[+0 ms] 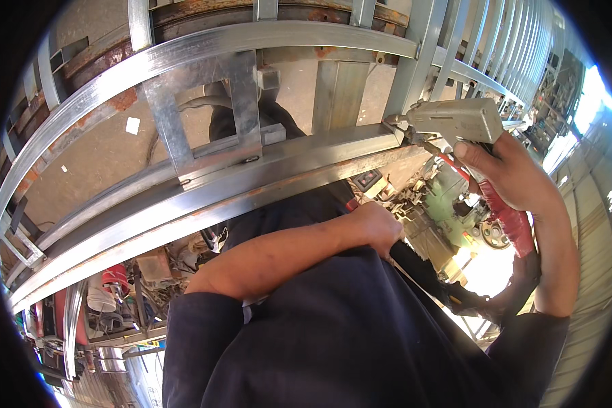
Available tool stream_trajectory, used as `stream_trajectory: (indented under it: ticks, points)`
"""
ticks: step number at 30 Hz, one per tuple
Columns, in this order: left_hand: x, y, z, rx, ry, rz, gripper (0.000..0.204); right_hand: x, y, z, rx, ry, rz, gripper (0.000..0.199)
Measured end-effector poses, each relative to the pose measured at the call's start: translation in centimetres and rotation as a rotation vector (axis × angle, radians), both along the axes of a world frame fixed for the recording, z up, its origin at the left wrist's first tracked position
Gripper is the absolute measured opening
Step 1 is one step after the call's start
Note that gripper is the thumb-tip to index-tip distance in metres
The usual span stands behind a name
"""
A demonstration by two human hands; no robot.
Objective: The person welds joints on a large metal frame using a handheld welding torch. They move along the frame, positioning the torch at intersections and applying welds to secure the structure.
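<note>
Right hand (506,173) wrapped around the red-taped grip of a grey pistol-shaped tool (455,119), nozzle touching the steel frame rail (265,180). Left hand (377,228) closed against the dark shirt; contents hidden. Tool likely rigid, moderately heavy; hold by the taped handle.

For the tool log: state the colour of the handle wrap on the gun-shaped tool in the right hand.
Red wrap on a grey tool, seen in the head view.
</note>
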State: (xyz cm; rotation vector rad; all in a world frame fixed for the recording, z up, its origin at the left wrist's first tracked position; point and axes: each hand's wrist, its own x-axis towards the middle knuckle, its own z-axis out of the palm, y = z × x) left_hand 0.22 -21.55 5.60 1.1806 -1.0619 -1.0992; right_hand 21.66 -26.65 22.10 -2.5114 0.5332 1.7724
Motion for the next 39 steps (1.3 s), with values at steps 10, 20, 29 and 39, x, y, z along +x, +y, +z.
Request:
stream_trajectory:
  ticks: [10,20,29,39]
  points:
    - [0.4,0.4,-0.1,-0.047,0.016,0.088,0.049,2.0,2.0,-2.1,-0.051,0.089,0.363,0.064]
    - [1.2,1.9,0.2,-0.058,0.001,0.101,0.049,2.5,4.1,-3.5,-0.056,0.197,0.364,0.068]
    - [1.4,2.9,0.3,-0.064,-0.017,0.074,0.054,2.2,4.8,-3.9,-0.109,0.185,0.335,0.062]
    - [1.3,3.4,0.3,-0.061,-0.004,0.067,0.054,2.6,4.8,-3.8,-0.086,0.202,0.225,0.063]
